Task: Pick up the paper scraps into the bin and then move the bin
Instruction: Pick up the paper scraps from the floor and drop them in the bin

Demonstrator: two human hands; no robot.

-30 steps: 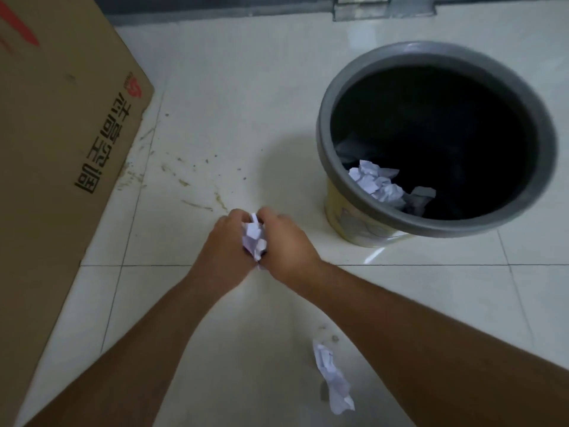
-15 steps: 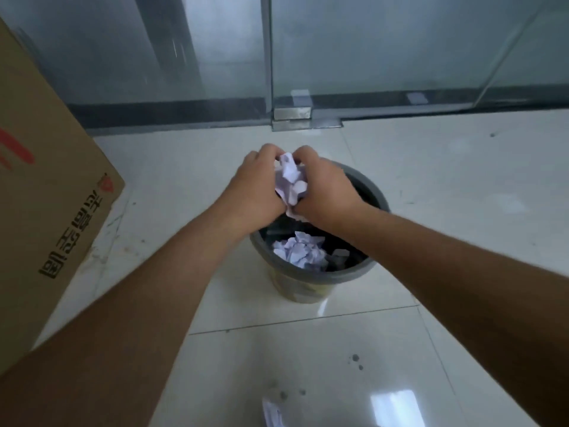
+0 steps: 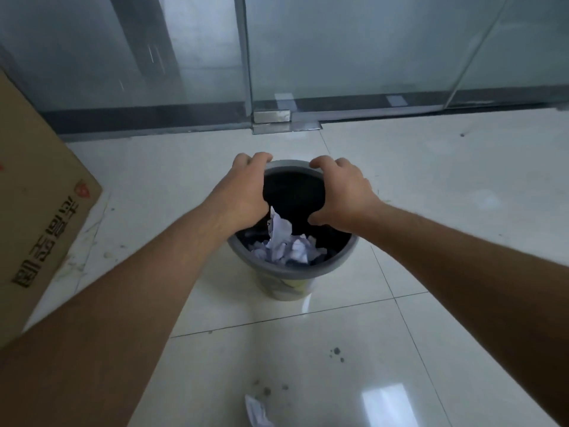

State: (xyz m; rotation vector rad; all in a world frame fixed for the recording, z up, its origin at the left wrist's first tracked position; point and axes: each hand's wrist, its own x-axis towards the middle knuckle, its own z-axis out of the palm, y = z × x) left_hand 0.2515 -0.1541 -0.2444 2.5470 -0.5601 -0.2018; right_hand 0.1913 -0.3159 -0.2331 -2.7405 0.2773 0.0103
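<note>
A round grey bin (image 3: 332,266) with a black liner stands on the tiled floor in the middle of the view. Above its opening my left hand (image 3: 243,192) and my right hand (image 3: 341,192) are spread apart with open fingers, holding nothing. Between them a crumpled white paper scrap (image 3: 279,227) is dropping into the bin, just above a heap of scraps (image 3: 294,252) inside. One more paper scrap (image 3: 257,412) lies on the floor near the bottom edge of the view.
A large cardboard box (image 3: 40,229) with printed characters stands at the left. Glass panels with a metal floor bracket (image 3: 272,117) run along the back. Dark dirt specks (image 3: 337,352) mark the glossy tiles near me.
Both hands carried the crumpled scrap from the floor up over the bin, then parted and let it go. The scrap now falls into the bin.
</note>
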